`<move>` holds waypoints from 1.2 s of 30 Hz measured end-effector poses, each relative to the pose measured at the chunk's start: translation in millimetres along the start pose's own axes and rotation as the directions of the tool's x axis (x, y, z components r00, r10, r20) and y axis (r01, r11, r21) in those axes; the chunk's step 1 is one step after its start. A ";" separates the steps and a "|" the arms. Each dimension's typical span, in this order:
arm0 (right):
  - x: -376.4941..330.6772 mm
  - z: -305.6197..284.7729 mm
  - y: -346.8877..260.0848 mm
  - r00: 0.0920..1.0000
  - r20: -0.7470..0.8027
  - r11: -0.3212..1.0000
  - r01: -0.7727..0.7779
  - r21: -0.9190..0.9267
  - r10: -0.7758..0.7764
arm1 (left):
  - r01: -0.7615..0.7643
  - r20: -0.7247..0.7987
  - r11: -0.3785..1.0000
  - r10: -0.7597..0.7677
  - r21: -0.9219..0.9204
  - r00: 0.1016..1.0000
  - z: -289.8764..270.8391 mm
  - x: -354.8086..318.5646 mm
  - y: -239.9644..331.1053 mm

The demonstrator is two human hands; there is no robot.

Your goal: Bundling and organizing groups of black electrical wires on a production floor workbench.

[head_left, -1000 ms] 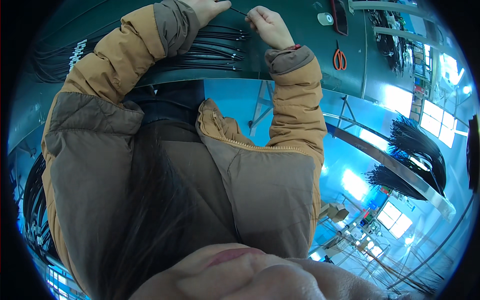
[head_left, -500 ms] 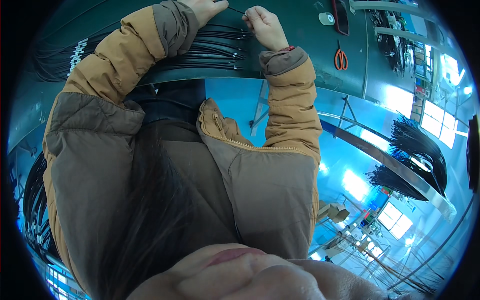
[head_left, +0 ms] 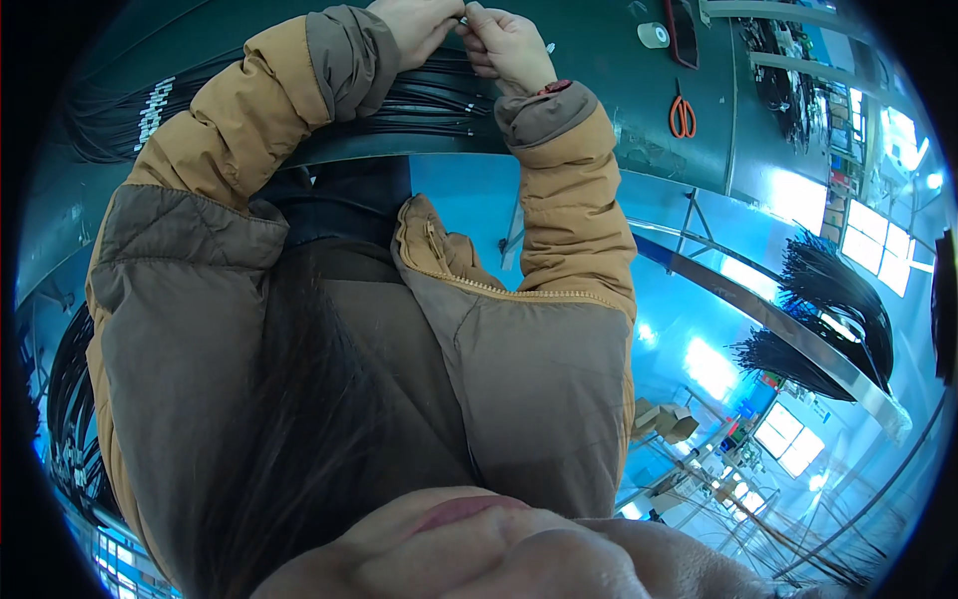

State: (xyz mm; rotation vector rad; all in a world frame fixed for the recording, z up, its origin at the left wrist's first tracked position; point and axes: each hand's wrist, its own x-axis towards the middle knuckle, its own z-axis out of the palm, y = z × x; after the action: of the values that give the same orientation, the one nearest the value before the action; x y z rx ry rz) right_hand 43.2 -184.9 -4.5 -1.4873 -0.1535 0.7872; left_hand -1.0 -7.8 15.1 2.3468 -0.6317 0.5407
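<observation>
While black cables (head_left: 429, 108) lie grouped on the green bench (head_left: 624, 85), the left hand (head_left: 414, 30) and right hand (head_left: 509, 50) pinch one dark strand (head_left: 461, 21), its handling seemingly unfinished.

Orange-handled scissors (head_left: 683, 112); white roll (head_left: 654, 36) just beside flat red-edged object (head_left: 684, 36); cardboard box (head_left: 683, 430).

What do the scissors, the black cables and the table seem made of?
Scissors: likely smooth plastic grips, evenly orange; thin dark blades, probably metal. Cables: perhaps rubber or plastic sheathing, black with slight shine. Table: smooth green top, faint sheen; material unclear.
</observation>
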 end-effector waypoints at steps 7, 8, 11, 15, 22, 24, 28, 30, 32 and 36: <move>-14.5 -12.5 -7.9 0.993 0.112 0.777 -0.044 0.628 -0.034 | 0.089 -0.014 0.985 -0.092 -0.149 0.996 -8.8 8.5 -8.5; -15.1 -13.7 -6.4 0.993 0.110 0.777 -0.043 0.628 -0.034 | 0.088 -0.015 0.985 -0.091 -0.151 0.996 -7.8 8.3 -10.0; -20.6 -8.3 -6.9 0.997 -0.001 0.899 0.068 0.433 -0.075 | 0.091 -0.005 0.987 -0.092 -0.135 0.996 -6.6 6.7 -12.2; -31.3 -1.3 -11.1 0.976 -0.174 0.916 0.186 0.356 -0.131 | 0.136 0.030 0.983 -0.133 -0.125 0.991 -7.5 6.2 -8.9; -29.6 -12.9 -4.9 0.998 -0.034 0.813 0.056 0.580 -0.044 | 0.116 -0.003 0.986 -0.117 -0.122 0.993 -5.9 3.9 -9.8; -30.1 -8.6 -7.3 0.997 -0.048 0.834 0.074 0.547 -0.058 | 0.116 -0.002 0.986 -0.117 -0.122 0.993 -7.4 4.3 -8.3; -29.4 -6.0 -0.5 0.979 -0.131 0.893 0.194 0.405 -0.153 | 0.115 0.000 0.986 -0.116 -0.124 0.993 -6.5 3.9 -8.6; -29.5 -6.9 0.2 0.978 -0.133 0.892 0.200 0.405 -0.159 | 0.109 -0.007 0.987 -0.111 -0.121 0.994 -5.1 3.9 -9.5; -29.0 -7.7 0.3 0.978 -0.133 0.890 0.203 0.408 -0.162 | 0.107 -0.013 0.987 -0.109 -0.117 0.994 -5.2 3.7 -10.6; -30.2 -7.7 1.8 0.978 -0.112 0.872 0.206 0.443 -0.174 | 0.131 0.002 0.986 -0.132 -0.101 0.991 -4.7 4.1 -11.1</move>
State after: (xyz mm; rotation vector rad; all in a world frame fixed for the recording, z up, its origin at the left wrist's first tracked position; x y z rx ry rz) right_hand 24.2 -208.1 4.0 -1.0332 -0.0564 0.5622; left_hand 7.4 1.7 15.3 2.2718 -0.4861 0.4438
